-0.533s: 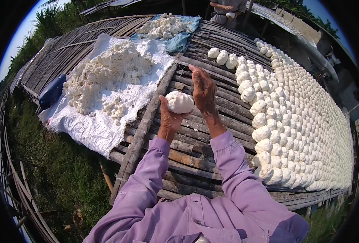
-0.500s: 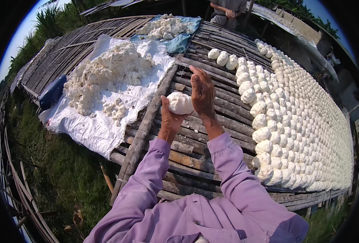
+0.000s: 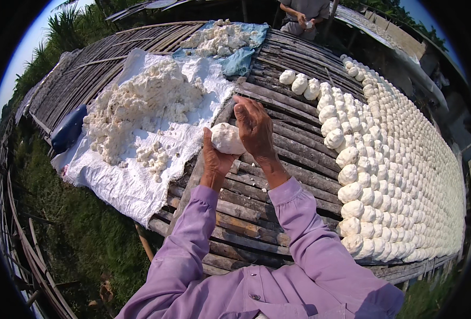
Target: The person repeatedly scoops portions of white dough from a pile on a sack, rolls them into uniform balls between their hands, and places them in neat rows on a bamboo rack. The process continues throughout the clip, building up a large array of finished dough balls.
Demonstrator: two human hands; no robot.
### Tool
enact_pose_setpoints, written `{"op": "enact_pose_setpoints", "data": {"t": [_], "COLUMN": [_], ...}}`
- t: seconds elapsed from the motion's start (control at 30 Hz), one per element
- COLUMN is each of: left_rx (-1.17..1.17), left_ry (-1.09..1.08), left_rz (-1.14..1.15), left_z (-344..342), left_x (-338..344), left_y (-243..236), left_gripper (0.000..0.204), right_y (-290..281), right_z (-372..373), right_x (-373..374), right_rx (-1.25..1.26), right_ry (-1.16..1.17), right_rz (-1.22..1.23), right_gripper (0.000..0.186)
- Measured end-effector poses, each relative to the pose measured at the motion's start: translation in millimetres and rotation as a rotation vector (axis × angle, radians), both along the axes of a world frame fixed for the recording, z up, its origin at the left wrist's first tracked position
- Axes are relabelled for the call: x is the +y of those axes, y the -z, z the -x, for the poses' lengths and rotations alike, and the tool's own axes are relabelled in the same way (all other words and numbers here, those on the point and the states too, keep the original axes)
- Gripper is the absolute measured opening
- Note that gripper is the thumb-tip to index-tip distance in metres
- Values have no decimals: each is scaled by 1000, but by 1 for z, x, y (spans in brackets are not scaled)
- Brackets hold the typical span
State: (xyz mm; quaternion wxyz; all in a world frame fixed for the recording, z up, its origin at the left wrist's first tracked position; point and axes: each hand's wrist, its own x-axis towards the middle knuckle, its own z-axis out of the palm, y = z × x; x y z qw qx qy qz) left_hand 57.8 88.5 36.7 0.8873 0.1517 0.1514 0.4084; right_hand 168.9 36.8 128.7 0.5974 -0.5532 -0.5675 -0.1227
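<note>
A rounded white ball of a crumbly, dough-like mass [image 3: 228, 139] rests in my left hand [image 3: 214, 162]. The palm is under it and the thumb runs up its left side. My right hand [image 3: 256, 129] stands upright against the ball's right side, its fingers loosely bent and pointing up, not wrapped round it. To the left, a large heap of the same white crumbly mass [image 3: 139, 101] lies on a white woven sheet [image 3: 123, 187], with smaller crumbs [image 3: 153, 158] near its front. Many similar white balls [image 3: 376, 175] sit in close rows on the right.
Below my hands is a platform of bamboo slats [image 3: 251, 212] with a wooden beam across it. A second heap [image 3: 222, 40] lies on a blue sheet [image 3: 239, 63] at the back. A dark blue container [image 3: 69, 129] stands far left. Another person [image 3: 302, 18] holds something whitish behind the platform.
Both my hands have shifted slightly left with the ball, and the right hand's fingers lean further left over it. The other person's hands have lifted, with a whitish thing now visible.
</note>
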Motion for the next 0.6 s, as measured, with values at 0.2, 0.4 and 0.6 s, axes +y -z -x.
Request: {"op": "enact_pose_setpoints", "data": {"t": [0.2,0.4,0.6], "left_rx": [4,207,311], "left_ry": [146,85,161], "left_rz": [-227,-352,-523], "left_z": [-20,-55,-66], "left_x": [45,97,143], "left_y": [-1,8,27], "left_gripper": [96,89,91], "right_y": [50,78,80], "right_z": [-45,-93,-179], "right_x": [62,99,159], "right_rx": [702,426,958], "right_ry": [-396,-438,-729], "right_rz": [345,549,656], "right_gripper": [61,86,77]}}
